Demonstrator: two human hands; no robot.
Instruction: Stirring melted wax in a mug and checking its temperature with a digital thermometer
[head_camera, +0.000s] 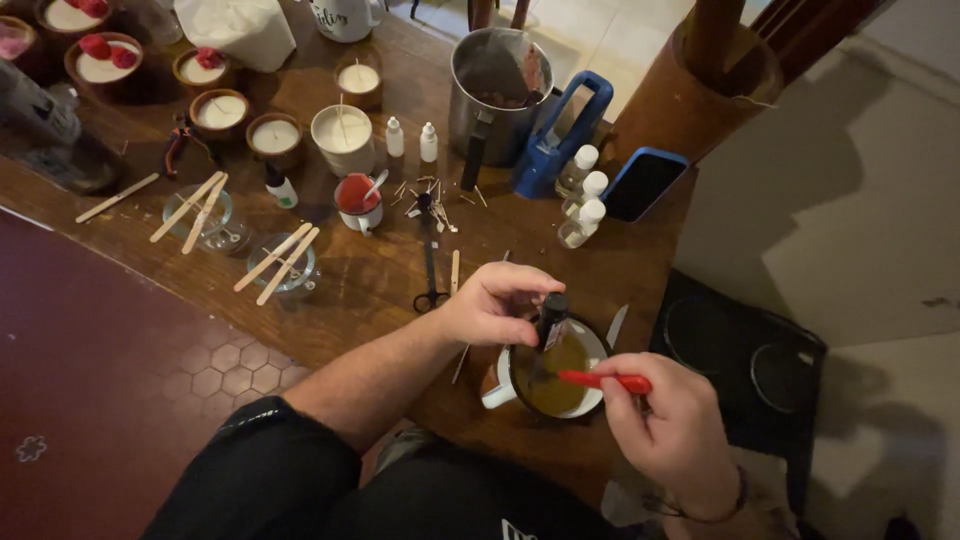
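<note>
Your left hand (490, 305) and right hand (668, 425) were bare, forearms unsleeved. A thin dark cord bracelet (722, 505) circled the wrist behind the right-hand grip. Your lap wore black cloth (300, 480) bearing a small white mark.

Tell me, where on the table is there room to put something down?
Bare wood lies between the scissors and the glass jar with crossed sticks, and along the table edge left of that jar. It is crowded near the candles and the metal pot.
</note>
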